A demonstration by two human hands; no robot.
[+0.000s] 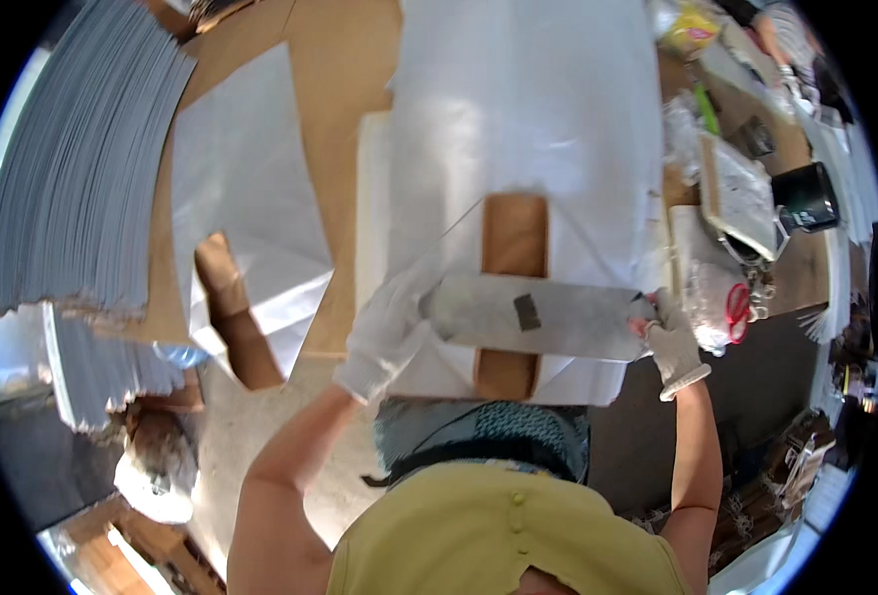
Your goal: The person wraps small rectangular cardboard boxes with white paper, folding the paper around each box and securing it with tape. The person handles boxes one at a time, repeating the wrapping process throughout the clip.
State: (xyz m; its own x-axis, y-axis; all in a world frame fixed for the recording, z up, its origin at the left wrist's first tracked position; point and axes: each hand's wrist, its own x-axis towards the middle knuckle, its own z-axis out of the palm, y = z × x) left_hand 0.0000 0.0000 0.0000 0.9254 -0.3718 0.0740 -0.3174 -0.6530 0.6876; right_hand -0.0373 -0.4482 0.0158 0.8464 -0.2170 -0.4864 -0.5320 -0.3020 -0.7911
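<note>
A long flat grey-white strip with rounded ends (587, 315) lies across a white paper bag (518, 129), whose folded-open bottom shows a brown panel (515, 233). A small dark square patch (526, 311) sits near the strip's middle. My left hand (387, 332), in a white glove, is closed at the strip's left end; its fingers are slightly blurred. At the right end my right hand (673, 347), also gloved, is closed round the strip, with something reddish by its fingertips that I cannot make out.
Another white bag with a brown bottom panel (250, 188) lies to the left on the brown table (345, 59). Beyond it stands a tall stack of grey-white sheets (82, 149). At right are red-handled scissors (737, 309), a white tray (741, 193) and a black cup (806, 196).
</note>
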